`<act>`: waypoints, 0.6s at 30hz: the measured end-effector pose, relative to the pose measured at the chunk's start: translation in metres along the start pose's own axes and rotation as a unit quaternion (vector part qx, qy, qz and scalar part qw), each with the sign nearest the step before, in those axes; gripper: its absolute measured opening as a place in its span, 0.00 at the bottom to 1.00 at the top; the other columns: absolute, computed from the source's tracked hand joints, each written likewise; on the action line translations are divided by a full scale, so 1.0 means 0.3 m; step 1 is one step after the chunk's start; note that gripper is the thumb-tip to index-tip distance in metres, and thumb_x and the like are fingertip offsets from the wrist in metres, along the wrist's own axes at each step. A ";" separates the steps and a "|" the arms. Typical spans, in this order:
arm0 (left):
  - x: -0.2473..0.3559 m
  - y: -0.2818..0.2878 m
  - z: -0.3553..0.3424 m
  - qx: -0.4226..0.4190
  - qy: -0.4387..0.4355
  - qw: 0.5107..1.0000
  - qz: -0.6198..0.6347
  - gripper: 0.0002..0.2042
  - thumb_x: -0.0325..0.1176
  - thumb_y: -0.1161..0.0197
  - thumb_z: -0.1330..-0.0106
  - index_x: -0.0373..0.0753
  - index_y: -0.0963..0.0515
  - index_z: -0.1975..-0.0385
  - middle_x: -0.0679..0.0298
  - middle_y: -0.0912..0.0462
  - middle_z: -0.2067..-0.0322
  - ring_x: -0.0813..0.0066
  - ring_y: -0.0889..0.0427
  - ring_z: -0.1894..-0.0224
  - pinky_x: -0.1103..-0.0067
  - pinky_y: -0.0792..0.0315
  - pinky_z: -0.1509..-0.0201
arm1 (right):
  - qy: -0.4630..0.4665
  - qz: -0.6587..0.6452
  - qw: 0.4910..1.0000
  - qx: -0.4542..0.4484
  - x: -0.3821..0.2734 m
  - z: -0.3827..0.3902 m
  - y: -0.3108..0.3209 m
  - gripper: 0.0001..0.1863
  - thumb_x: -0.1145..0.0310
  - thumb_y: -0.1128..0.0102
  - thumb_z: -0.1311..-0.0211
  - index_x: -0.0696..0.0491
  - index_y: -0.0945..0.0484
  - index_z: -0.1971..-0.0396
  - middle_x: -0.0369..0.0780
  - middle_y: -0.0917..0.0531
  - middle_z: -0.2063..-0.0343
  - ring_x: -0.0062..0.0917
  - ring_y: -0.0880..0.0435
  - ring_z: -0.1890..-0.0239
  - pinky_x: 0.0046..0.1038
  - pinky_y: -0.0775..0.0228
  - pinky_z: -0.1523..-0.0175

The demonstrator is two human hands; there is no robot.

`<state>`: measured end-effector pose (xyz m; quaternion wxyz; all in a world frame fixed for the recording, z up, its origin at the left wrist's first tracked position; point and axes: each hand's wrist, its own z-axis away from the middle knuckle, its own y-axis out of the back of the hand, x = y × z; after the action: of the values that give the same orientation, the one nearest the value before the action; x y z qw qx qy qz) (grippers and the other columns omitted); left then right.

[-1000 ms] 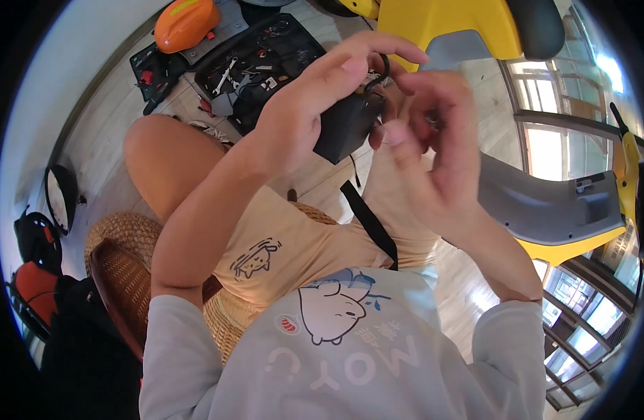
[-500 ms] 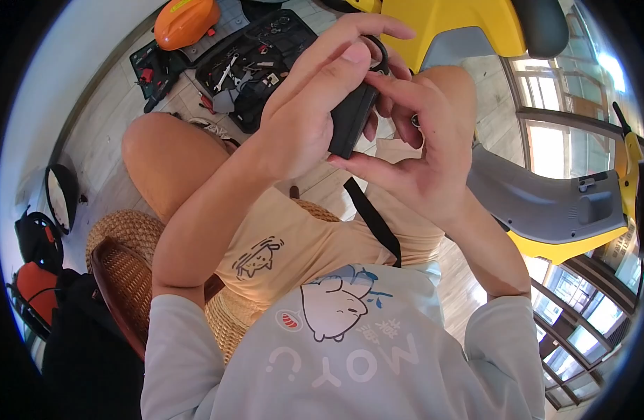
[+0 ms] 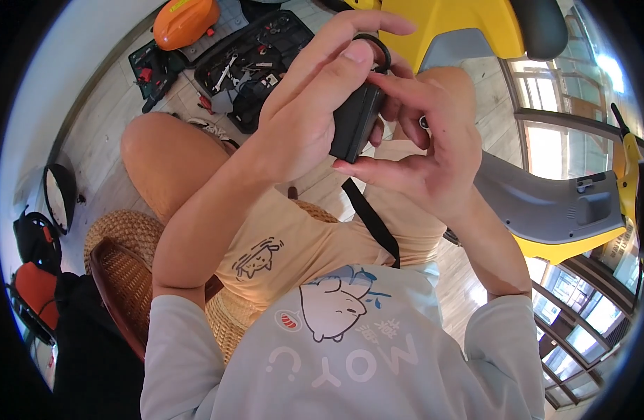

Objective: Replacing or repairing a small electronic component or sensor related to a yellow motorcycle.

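Observation:
A black rectangular box (image 3: 353, 129) is held up above my lap between both hands. My left hand (image 3: 301, 122) grips it from the left, thumb along its upper part and one finger raised beyond it. My right hand (image 3: 437, 161) is closed on the other side, with one fingertip at the top corner and another at the bottom end. A black looped cord (image 3: 383, 50) rises from the box's top by my left fingers; where it attaches is partly hidden. A small dark, shiny piece (image 3: 423, 122) shows among my right fingers, too small to make out.
An open black tool case (image 3: 248, 84) lies on the floor ahead, beside an orange helmet (image 3: 185, 24) and a dark green case (image 3: 154, 77). Yellow-and-grey vehicle panels (image 3: 546, 203) are at my right. A woven chair (image 3: 122, 238) and a round mirror (image 3: 58, 199) are at the left.
Since a second ago, my right fingers have shifted from the box's side onto its top corner and bottom end, and the box has turned slightly. Over the last half second little has moved.

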<state>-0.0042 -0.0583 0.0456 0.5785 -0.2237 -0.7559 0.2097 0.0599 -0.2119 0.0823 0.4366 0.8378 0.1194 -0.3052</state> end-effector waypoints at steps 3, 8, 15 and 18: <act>-0.002 0.007 0.000 0.007 0.000 1.000 0.001 0.26 0.47 0.60 0.24 0.32 0.41 0.36 0.48 0.24 0.54 0.65 0.18 0.64 0.77 0.23 0.65 | 0.032 0.023 0.999 -0.004 -0.002 -0.031 0.007 0.41 0.64 0.14 0.71 0.59 0.22 0.49 0.30 0.32 0.77 0.13 0.39 0.79 0.15 0.45 0.73; -0.003 0.008 0.001 0.018 -0.021 0.999 -0.016 0.26 0.47 0.60 0.25 0.32 0.40 0.37 0.48 0.24 0.54 0.64 0.19 0.63 0.76 0.23 0.64 | 0.036 0.027 0.999 0.005 -0.005 -0.033 -0.002 0.41 0.64 0.14 0.74 0.58 0.20 0.52 0.30 0.35 0.78 0.14 0.38 0.79 0.18 0.43 0.74; 0.008 -0.002 0.003 0.023 -0.004 1.000 -0.015 0.26 0.47 0.59 0.25 0.33 0.41 0.36 0.47 0.24 0.54 0.64 0.19 0.63 0.75 0.22 0.65 | 0.062 0.021 0.998 0.007 -0.005 -0.031 0.009 0.41 0.65 0.14 0.74 0.59 0.20 0.50 0.30 0.36 0.79 0.13 0.38 0.79 0.17 0.41 0.73; 0.008 -0.001 0.002 0.019 -0.009 1.000 -0.002 0.26 0.47 0.59 0.25 0.33 0.42 0.36 0.47 0.24 0.53 0.64 0.18 0.62 0.75 0.21 0.64 | 0.052 0.025 0.998 -0.001 -0.007 -0.034 0.013 0.43 0.63 0.14 0.74 0.59 0.20 0.49 0.30 0.36 0.79 0.13 0.38 0.79 0.17 0.40 0.73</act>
<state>-0.0053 -0.0571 0.0473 0.5763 -0.2087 -0.7574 0.2251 0.0642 -0.2059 0.0905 0.4380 0.8551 0.1211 -0.2497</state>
